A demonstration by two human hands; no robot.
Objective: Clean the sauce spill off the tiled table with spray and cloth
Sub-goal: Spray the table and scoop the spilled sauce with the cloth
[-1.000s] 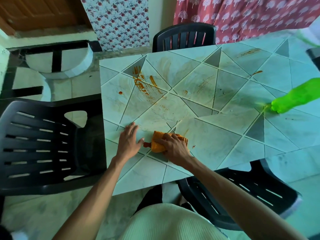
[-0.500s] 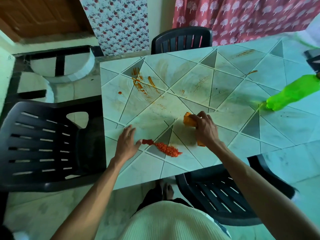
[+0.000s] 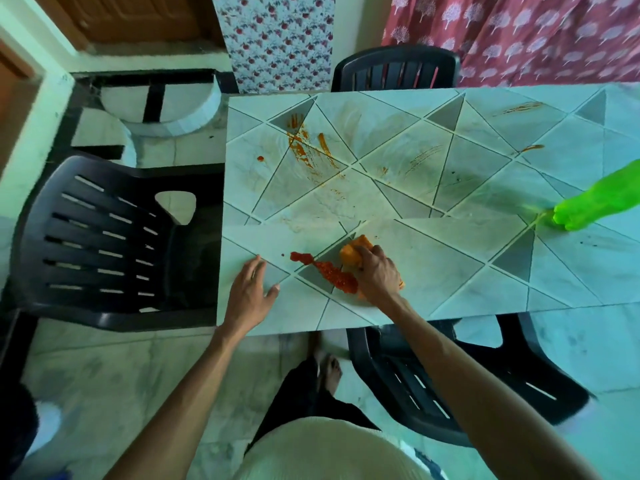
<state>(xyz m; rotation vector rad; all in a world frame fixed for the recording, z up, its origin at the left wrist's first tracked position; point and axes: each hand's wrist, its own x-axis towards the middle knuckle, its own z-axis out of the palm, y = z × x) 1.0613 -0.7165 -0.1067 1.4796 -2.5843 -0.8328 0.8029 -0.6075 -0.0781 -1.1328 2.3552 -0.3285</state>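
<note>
A thick red streak of sauce (image 3: 327, 271) lies near the front edge of the tiled table (image 3: 450, 265), running diagonally across a grey triangular tile. Its lower right end meets the orange cloth (image 3: 355, 254), which sits bunched on the tabletop under the right hand (image 3: 377, 277). That hand's fingers are curled down over the cloth, grasping it against the tiles. Just left of the streak, the left hand (image 3: 249, 292) rests flat on the table with fingers straight and slightly spread, holding nothing. Farther up the table, thinner orange smears (image 3: 308, 147) cross the tiles toward the far left corner, with a small red drop (image 3: 260, 158) beside them and fainter marks (image 3: 519, 107) toward the far right. A bright green spray bottle (image 3: 595, 202) is on the table at the right, well apart from both hands, its top cut off by the frame. Black plastic chairs stand at the left end (image 3: 104, 237), the far side (image 3: 394, 69) and the near side (image 3: 450, 386), the last partly tucked under the table
</note>
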